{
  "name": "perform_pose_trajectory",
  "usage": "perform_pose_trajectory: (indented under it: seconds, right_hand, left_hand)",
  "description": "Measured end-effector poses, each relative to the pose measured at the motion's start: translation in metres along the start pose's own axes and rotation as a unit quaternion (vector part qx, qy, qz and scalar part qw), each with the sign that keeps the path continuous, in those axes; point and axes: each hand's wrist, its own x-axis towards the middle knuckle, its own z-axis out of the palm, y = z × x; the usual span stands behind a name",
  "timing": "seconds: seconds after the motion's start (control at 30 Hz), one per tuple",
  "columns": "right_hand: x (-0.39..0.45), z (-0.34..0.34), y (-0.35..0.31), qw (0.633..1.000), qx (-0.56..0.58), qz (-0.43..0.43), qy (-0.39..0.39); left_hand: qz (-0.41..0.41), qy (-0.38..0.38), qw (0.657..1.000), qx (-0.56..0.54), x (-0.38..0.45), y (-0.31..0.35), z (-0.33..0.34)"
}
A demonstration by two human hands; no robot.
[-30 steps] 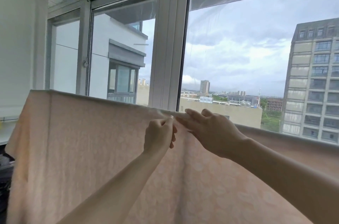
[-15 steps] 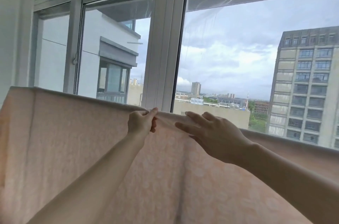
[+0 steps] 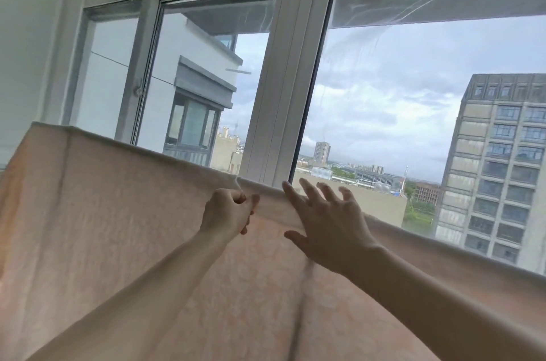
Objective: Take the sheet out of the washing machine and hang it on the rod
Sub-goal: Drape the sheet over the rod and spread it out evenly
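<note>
The sheet [image 3: 118,227], pale peach, hangs draped over a line that runs from upper left down to the right, filling the space below and around both hands. The left hand [image 3: 226,213] pinches its top fold with curled fingers. Just beside it, the right hand [image 3: 328,224] lies spread-fingered against the fold. Beyond them stands a window [image 3: 283,71].

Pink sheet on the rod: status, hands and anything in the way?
Left hand pinching top fold of pale pink patterned sheet. Right hand open, fingers spread at the fold. Sheet draped over; rod itself hidden. Nothing in the way.
</note>
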Motion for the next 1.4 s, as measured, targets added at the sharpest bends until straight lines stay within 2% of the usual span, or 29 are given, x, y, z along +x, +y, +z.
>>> perform_pose_trajectory:
  seconds: [0.1, 0.23, 0.3, 0.37, 0.53, 0.67, 0.83, 0.93, 1.1, 1.23, 1.4]
  right_hand:
    - [0.016, 0.004, -0.017, 0.999, -0.032, -0.022, -0.007]
    - [0.029, 0.009, -0.030, 0.995, -0.079, -0.052, -0.031]
    - [0.029, 0.016, -0.030, 0.993, -0.099, -0.062, -0.006]
    - [0.025, 0.026, -0.029, 0.992, -0.114, -0.048, 0.030]
    - [0.023, 0.040, -0.024, 0.990, -0.111, -0.056, 0.059]
    - [0.020, 0.043, -0.019, 0.991, -0.112, -0.054, 0.053]
    - [0.017, 0.041, -0.015, 0.992, -0.108, -0.047, 0.041]
    - [0.019, 0.041, -0.014, 0.993, -0.103, -0.043, 0.031]
    - [0.024, 0.043, -0.014, 0.994, -0.092, -0.047, 0.038]
    - [0.025, 0.048, -0.013, 0.992, -0.088, -0.067, 0.055]
    - [0.027, 0.044, -0.020, 0.994, -0.070, -0.058, 0.066]
  left_hand:
    - [0.024, -0.004, 0.999, 0.027, -0.002, -0.002, 0.001]
    - [0.091, 0.013, 0.987, 0.130, -0.004, -0.004, -0.004]
    - [0.110, 0.020, 0.981, 0.157, -0.004, -0.006, -0.010]
    - [0.111, 0.011, 0.983, 0.147, -0.002, -0.007, -0.013]
    - [0.076, -0.010, 0.989, 0.127, 0.008, -0.007, -0.005]
    - [0.029, 0.019, 0.993, 0.113, 0.030, -0.003, -0.008]
    - [-0.047, 0.011, 0.999, 0.007, 0.056, -0.006, -0.013]
    - [-0.019, 0.005, 0.999, -0.033, 0.059, -0.010, -0.008]
    - [0.085, 0.057, 0.990, 0.102, 0.060, -0.023, -0.011]
    - [0.088, 0.025, 0.982, 0.165, 0.054, -0.037, -0.020]
    - [0.093, 0.045, 0.975, 0.197, 0.047, -0.041, -0.020]
